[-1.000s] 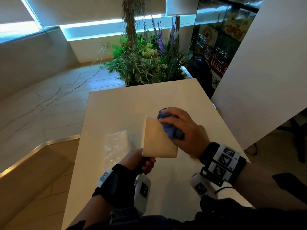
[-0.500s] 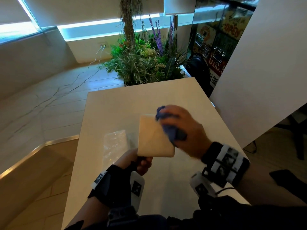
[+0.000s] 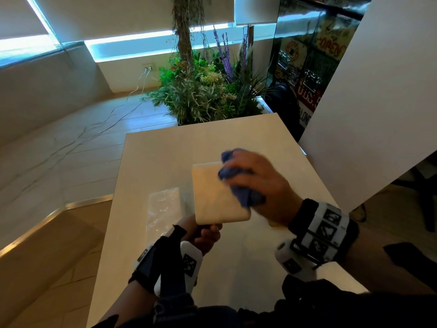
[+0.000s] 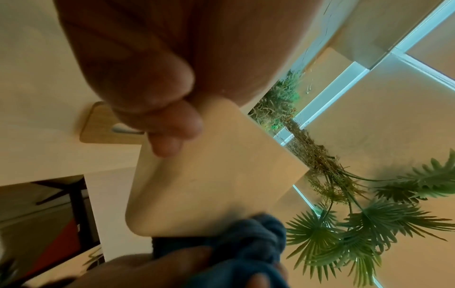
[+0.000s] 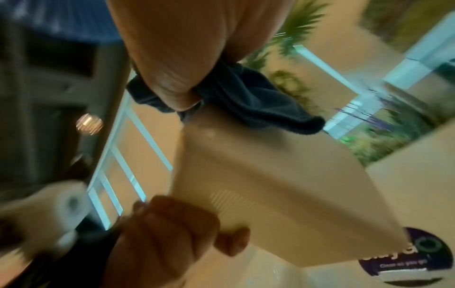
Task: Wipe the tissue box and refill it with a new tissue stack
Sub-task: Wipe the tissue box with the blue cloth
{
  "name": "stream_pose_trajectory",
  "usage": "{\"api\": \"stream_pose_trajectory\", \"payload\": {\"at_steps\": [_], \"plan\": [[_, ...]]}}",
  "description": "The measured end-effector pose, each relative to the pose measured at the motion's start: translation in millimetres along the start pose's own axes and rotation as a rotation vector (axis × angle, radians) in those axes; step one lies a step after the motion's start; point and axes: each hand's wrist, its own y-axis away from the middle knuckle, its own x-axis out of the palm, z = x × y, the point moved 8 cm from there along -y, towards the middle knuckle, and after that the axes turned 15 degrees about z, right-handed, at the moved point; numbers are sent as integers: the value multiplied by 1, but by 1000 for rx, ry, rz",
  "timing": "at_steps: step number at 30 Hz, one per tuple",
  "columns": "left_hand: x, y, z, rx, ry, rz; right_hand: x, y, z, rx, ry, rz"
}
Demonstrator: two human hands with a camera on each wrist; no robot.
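Wooden lid (image 4: 98, 124) (left wrist only) behind tissue box (image 4: 211, 175).

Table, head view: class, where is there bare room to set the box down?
Free: the far table between box and plants; the near strip between both wrists. Crowded: left of the box, where the plastic-wrapped pack lies, and under the right hand.

blue cloth (image 5: 248, 101) on tissue box (image 5: 270, 185)

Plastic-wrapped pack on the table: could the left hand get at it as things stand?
Probably not right away. The left hand grips the tissue box while the right hand wipes it with the blue cloth. The pack lies uncovered just beside it.
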Motion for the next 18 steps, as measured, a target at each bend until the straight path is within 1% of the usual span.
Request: {"api": "stream_pose_trajectory", "payload": {"at_steps": [2,3,4,5,7,8,9,10,11,13,14,15,16,17,18], "plan": [[-9,-1,-2,60,27,-46,33,9,29,-224,113,259],[-17,-1,-1,70,30,-78,42,15,33,-276,145,358],[-20,-1,1,56,8,-84,41,17,31,-284,155,387],[-23,-2,4,27,-21,-78,33,14,22,-233,128,352],[-22,-2,8,-28,-79,-58,1,1,-7,-5,34,175],[-21,-3,9,-48,-89,-50,-11,-4,-17,83,1,109],[-18,-3,9,-63,-92,-37,-15,-8,-20,108,-7,101],[-16,-4,8,-69,-94,-35,-9,-10,-14,61,14,142],[-19,-6,6,-60,-117,-51,6,-10,0,-37,48,223],[-32,-10,-1,-4,-187,-145,49,6,32,-249,75,450],[-37,-10,-3,22,-208,-187,64,15,43,-324,73,536],[-39,-10,-3,39,-194,-196,70,20,46,-360,75,591],[-37,-9,-3,54,-166,-185,67,22,43,-359,77,593],[-31,-7,-2,56,-162,-148,57,17,35,-330,78,538],[-24,-6,0,38,-186,-95,41,11,24,-257,63,444]]}}
